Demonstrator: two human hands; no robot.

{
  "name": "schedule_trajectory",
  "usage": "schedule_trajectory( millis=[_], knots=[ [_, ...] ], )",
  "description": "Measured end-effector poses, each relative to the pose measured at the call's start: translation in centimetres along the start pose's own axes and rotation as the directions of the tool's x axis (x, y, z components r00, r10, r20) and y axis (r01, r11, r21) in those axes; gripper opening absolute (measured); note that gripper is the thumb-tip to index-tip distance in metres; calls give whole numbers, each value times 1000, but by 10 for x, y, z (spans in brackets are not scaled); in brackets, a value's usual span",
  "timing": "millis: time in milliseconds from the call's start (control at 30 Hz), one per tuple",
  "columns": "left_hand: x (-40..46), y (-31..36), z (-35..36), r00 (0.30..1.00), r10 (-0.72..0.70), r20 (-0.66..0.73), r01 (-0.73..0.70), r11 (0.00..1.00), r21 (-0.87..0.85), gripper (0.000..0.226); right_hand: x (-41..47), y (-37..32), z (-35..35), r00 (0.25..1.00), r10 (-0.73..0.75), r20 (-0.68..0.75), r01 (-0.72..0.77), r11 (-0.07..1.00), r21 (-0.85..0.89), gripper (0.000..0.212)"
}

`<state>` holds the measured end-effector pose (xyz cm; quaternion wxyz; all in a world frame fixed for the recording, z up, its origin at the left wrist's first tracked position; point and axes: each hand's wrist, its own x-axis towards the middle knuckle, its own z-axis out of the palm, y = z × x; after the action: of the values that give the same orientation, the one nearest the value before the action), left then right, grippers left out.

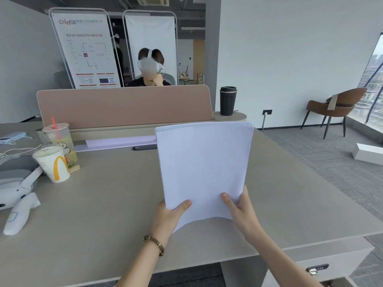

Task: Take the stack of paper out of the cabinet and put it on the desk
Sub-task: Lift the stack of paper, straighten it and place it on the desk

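Note:
A white stack of paper [204, 162] hangs above the grey desk [107, 204], its near edge bowed upward. My left hand [167, 216] grips its near left corner, thumb on top. My right hand [241, 208] grips the near right corner in the same way. The far end of the stack points toward the desk divider. A cabinet front with a lock [317, 269] shows under the desk at the lower right; its inside is hidden.
Two drink cups [55, 164] stand at the desk's left, beside a white headset and controller [19, 214]. A pink divider [124, 106] crosses the back, with a person seated behind it. A black tumbler [228, 101] stands at the divider's right end. A brown chair [335, 108] is far right.

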<state>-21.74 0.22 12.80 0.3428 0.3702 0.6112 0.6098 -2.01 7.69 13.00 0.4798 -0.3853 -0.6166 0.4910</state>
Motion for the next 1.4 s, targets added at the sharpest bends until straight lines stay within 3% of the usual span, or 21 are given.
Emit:
schedule_trajectory(
  millis=[267,400,467,567,800,1200,1400],
  knots=[
    [1,-4,5,994,46,-97,-44,999,25,21,3,9,3,1000,18,-19,-19,998,-62,36],
    [6,1,12,989,74,-125,-66,995,71,16,9,6,3,996,47,-70,-52,996,-72,27],
    [12,8,20,985,106,-134,-88,987,135,25,13,3,-1,992,60,-111,-71,993,-93,19],
    [22,17,37,982,143,-121,-115,971,210,40,26,-4,-17,986,79,-150,-101,985,-141,24],
    [45,25,106,990,88,-114,-59,969,241,46,68,-2,-81,975,123,-187,-156,972,-177,24],
    [93,27,203,998,-15,67,-4,959,283,30,138,25,-165,950,181,-256,-241,944,-224,23],
    [122,19,224,986,-73,148,17,938,346,28,170,40,-184,938,233,-258,-292,930,-224,38]
  ],
)
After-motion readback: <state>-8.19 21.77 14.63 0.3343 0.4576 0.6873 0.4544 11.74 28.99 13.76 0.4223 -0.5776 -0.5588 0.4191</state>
